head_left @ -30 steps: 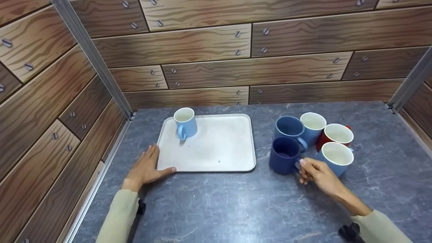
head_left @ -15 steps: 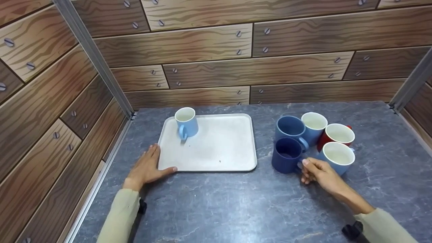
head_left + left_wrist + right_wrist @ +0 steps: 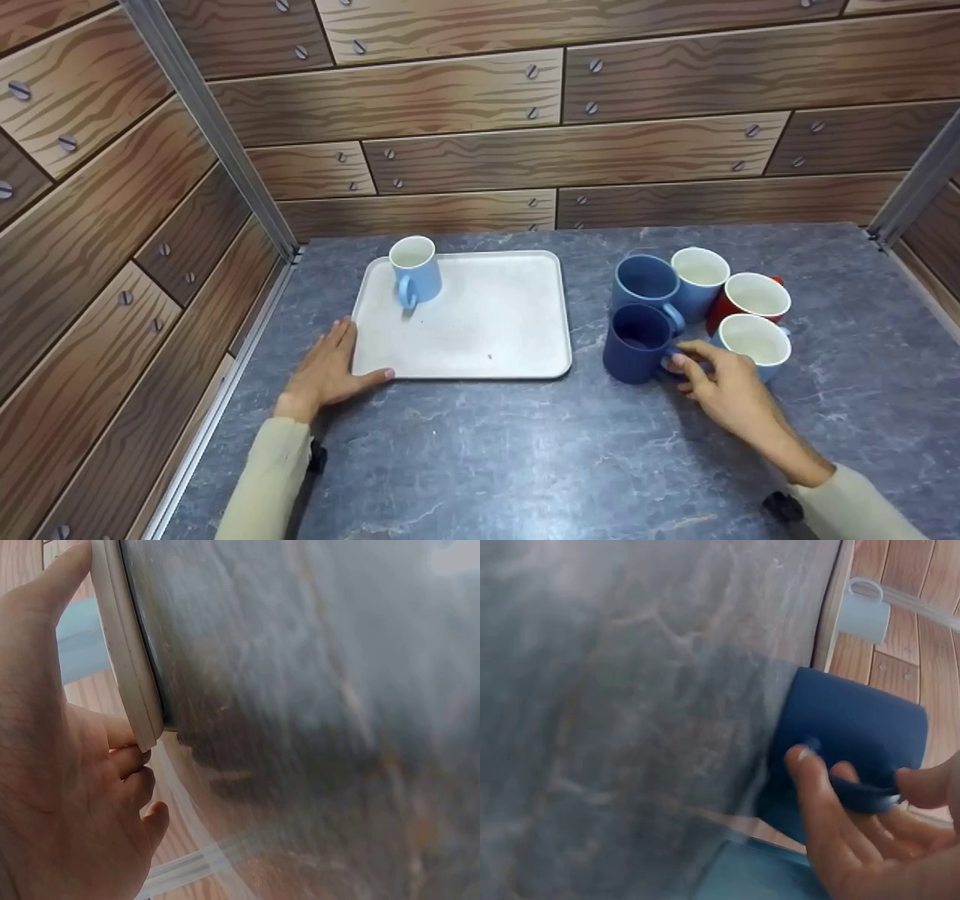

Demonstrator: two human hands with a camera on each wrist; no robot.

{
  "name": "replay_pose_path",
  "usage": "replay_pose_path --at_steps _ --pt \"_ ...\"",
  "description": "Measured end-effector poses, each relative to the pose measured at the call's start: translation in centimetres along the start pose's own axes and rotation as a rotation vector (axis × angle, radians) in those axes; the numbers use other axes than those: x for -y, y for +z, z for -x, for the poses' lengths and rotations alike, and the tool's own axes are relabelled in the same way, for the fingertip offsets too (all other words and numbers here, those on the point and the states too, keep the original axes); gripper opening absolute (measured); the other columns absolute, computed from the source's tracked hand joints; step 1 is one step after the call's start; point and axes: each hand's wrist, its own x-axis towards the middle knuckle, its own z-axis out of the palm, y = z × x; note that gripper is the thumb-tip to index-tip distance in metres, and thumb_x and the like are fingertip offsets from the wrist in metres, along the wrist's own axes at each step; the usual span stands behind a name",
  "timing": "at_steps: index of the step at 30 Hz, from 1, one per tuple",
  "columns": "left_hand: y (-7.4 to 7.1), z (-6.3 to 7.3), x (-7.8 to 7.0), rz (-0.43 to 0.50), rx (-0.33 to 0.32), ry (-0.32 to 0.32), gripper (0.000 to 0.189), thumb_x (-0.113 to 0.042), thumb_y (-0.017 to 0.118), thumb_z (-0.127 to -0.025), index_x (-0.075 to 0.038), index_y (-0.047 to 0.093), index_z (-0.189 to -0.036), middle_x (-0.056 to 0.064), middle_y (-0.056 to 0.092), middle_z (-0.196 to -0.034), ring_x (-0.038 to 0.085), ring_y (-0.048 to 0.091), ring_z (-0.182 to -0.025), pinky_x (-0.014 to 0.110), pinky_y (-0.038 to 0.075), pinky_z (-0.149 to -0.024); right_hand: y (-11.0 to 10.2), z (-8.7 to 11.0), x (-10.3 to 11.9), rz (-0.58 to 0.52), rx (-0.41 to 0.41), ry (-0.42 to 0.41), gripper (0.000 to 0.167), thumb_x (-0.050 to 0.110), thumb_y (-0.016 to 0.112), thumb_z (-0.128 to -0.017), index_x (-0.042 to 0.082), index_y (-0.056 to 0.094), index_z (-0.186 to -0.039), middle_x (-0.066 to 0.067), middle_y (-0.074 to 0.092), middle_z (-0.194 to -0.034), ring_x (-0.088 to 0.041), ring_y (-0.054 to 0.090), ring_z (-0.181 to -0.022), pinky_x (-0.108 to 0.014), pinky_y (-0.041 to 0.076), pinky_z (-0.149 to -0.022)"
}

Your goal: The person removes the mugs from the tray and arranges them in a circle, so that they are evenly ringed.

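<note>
My left hand (image 3: 321, 373) lies spread at the near left corner of a white tray (image 3: 495, 330); its fingers touch the left side and its thumb the front rim. A light blue mug (image 3: 420, 281) stands upright on the tray's far left. On the right, my right hand (image 3: 731, 390) has thumb and fingers at the handle of a dark blue mug (image 3: 630, 364). The right wrist view shows the fingers curled about that handle on the dark blue mug (image 3: 855, 720). A medium blue mug (image 3: 626, 289) stands right behind it.
Beside these are a light blue mug (image 3: 697, 289), a red mug (image 3: 720, 311) with a white inside, and another light blue mug (image 3: 765, 369) close behind the right hand. Wood-patterned walls (image 3: 465, 165) bound the grey marbled tabletop (image 3: 480, 457) at the back and sides.
The dark blue mug has shifted slightly right, toward the other mugs. My right hand's index finger has risen and straightened over the handle. The left hand stays at the tray.
</note>
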Motion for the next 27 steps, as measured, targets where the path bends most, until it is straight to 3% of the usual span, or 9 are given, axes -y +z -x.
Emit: replay_pose_path --at_steps 5,8,10,15,21,27 --pt "-0.2 -0.1 0.0 0.003 -0.001 -0.003 0.128 -0.083 0.063 -0.087 0.006 0.019 -0.167 0.026 0.015 -0.177 0.043 0.012 -0.165 0.055 0.012 -0.137 0.1 -0.6 0.6 0.272 -0.164 -0.171 0.017 -0.001 0.071 -0.099 -0.007 0.077 -0.114 -0.022 0.08 -0.095 -0.035 0.076 -0.078 -0.052 0.063 -0.069" --pt "-0.3 -0.2 -0.1 0.002 -0.001 -0.004 0.128 -0.084 0.063 -0.087 0.006 0.019 -0.167 0.026 0.015 -0.177 0.043 0.013 -0.165 0.056 0.013 -0.137 0.2 -1.0 0.8 0.333 -0.218 -0.213 0.009 -0.004 0.073 -0.095 -0.008 0.077 -0.102 -0.019 0.076 -0.082 -0.039 0.072 -0.071 -0.062 0.058 -0.064" --pt "-0.4 -0.2 -0.1 0.004 -0.003 -0.005 0.128 -0.084 0.063 -0.087 0.006 0.019 -0.167 0.026 0.015 -0.177 0.044 0.013 -0.165 0.057 0.013 -0.136 0.2 -1.3 1.0 0.366 -0.216 -0.207 0.005 -0.005 0.071 -0.095 -0.006 0.074 -0.091 -0.015 0.071 -0.071 -0.039 0.067 -0.064 -0.062 0.053 -0.056" --pt "-0.3 -0.1 -0.1 0.011 -0.014 -0.008 0.129 -0.084 0.064 -0.086 0.005 0.019 -0.168 0.025 0.015 -0.177 0.043 0.013 -0.165 0.055 0.013 -0.137 0.2 -2.0 1.4 0.412 -0.177 -0.166 0.023 -0.009 0.062 -0.096 0.002 0.057 -0.076 -0.016 0.062 -0.065 -0.046 0.064 -0.061 -0.062 0.047 -0.049" --pt "-0.1 -0.1 0.0 0.01 -0.021 -0.011 0.129 -0.084 0.064 -0.086 0.005 0.02 -0.167 0.025 0.017 -0.177 0.043 0.014 -0.165 0.055 0.014 -0.137 0.6 -2.4 1.6 0.427 -0.146 -0.136 0.013 -0.013 0.054 -0.092 -0.005 0.057 -0.083 -0.029 0.067 -0.077 -0.058 0.067 -0.074 -0.069 0.051 -0.055" --pt "0.1 -0.1 0.0 0.009 -0.011 -0.012 0.129 -0.085 0.063 -0.086 0.005 0.02 -0.167 0.025 0.016 -0.177 0.043 0.014 -0.165 0.055 0.014 -0.137 0.7 -2.5 1.6 0.425 -0.136 -0.117 0.012 -0.016 0.052 -0.088 -0.006 0.056 -0.084 -0.03 0.066 -0.079 -0.059 0.068 -0.076 -0.07 0.051 -0.056"
